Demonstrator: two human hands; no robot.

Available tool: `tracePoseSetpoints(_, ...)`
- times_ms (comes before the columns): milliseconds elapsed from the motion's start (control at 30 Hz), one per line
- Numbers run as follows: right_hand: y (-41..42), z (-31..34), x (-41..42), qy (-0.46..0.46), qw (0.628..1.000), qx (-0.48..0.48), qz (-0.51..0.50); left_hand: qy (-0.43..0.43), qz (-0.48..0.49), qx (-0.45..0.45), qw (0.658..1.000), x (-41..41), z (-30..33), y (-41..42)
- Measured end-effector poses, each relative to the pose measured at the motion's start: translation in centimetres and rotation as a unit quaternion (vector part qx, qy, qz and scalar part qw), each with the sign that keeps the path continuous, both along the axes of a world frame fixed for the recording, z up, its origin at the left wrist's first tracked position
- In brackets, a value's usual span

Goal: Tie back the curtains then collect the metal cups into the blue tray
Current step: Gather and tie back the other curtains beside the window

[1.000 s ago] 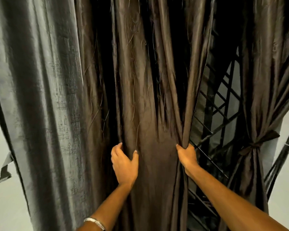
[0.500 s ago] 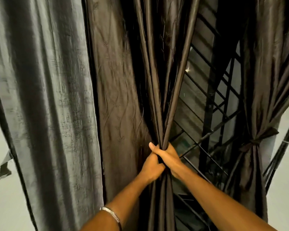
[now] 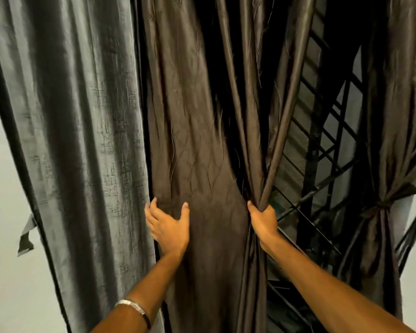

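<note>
1. We see our right hand (image 3: 262, 218) fisted around the gathered right edge of the brown curtain (image 3: 197, 145), fingers clenched on the folds.
2. Our left hand (image 3: 169, 223) lies spread and flat on the same curtain's left part, gripping nothing.
3. A grey curtain (image 3: 77, 121) hangs at left.
4. At far right, another brown curtain (image 3: 384, 164) is tied back before the window grille (image 3: 322, 150).

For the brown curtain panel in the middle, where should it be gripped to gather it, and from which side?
Grip the brown curtain at waist height, where the right hand already pinches its folds into a narrow bunch. The left hand lies open on the flat spread portion; sweep from that left side toward the bunch.
</note>
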State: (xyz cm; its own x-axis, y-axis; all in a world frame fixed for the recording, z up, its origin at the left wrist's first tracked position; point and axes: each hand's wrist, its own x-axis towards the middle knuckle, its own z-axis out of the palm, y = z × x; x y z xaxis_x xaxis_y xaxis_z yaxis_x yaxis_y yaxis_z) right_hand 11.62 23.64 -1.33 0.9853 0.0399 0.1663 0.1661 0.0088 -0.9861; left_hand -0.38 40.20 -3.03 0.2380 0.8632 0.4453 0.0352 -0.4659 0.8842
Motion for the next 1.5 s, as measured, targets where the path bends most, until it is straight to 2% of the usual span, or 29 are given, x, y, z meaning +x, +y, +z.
tracePoseSetpoints(67, 0.6, -0.1, -0.7, -0.004, 1.0, -0.007, 0.002, -0.02, -0.157, -0.052, 0.986, 0.2, 0.0, 0.8)
tracePoseSetpoints(133, 1.5, -0.2, -1.3, -0.008, 1.0, -0.011, 0.02, -0.022, -0.29, -0.081, 0.953, 0.1, 0.4, 0.2)
tracePoseSetpoints(333, 3.1, 0.1, -3.8, 0.007, 0.982, -0.026, 0.189, 0.025, -0.453, -0.071, 0.888, 1.5, 1.2, -3.9)
tracePoseSetpoints(433, 3.2, -0.2, -4.3, -0.032, 0.969, -0.046, 0.241, 0.057, -0.46, -0.08, 0.883, 1.8, 1.8, -4.9)
tracePoseSetpoints(533, 2.4, -0.6, -4.1, -0.062, 0.967, -0.063, 0.24, 0.091, -0.456, -0.059, 0.883, 1.9, 1.9, -4.8)
tracePoseSetpoints(600, 2.2, -0.9, -3.9, -0.077, 0.975, -0.074, 0.193, 0.103, -0.421, -0.016, 0.901, 1.7, 2.0, -4.9)
tracePoseSetpoints(667, 2.4, -0.9, -3.9, -0.081, 0.983, -0.046, 0.159, 0.11, -0.358, 0.05, 0.926, 1.5, 2.6, -4.9)
tracePoseSetpoints(733, 2.9, -0.8, -4.0, -0.064, 0.984, -0.005, 0.165, 0.1, -0.343, 0.041, 0.933, 1.2, 3.7, -4.9)
tracePoseSetpoints(800, 3.2, -0.6, -4.1, -0.061, 0.978, -0.031, 0.196, 0.074, -0.347, 0.025, 0.935, 1.4, 5.0, -4.9)
tracePoseSetpoints(867, 3.2, -0.5, -4.1, -0.051, 0.972, -0.058, 0.22, 0.059, -0.318, 0.052, 0.945, 1.9, 6.5, -4.8)
tracePoseSetpoints(1000, 2.9, 0.0, -4.5, -0.01, 0.976, -0.067, 0.209, 0.029, -0.254, 0.05, 0.965, 2.3, 10.2, -4.1)
tracePoseSetpoints(1100, 2.3, 0.1, -4.6, 0.007, 0.973, -0.097, 0.211, -0.047, -0.351, -0.029, 0.935, 2.8, 12.2, -3.1)
tracePoseSetpoints(1167, 2.1, 0.9, -4.5, -0.007, 0.965, -0.103, 0.24, -0.07, -0.395, -0.043, 0.915, 3.1, 12.8, -3.1)
tracePoseSetpoints(1300, 1.8, 5.4, -4.0, -0.091, 0.953, -0.015, 0.288, -0.083, -0.407, -0.026, 0.909, 3.7, 13.9, -3.5)
tracePoseSetpoints(1500, 1.6, 14.0, -3.8, -0.181, 0.947, 0.046, 0.261, -0.082, -0.394, 0.018, 0.915, 4.2, 18.5, -3.5)
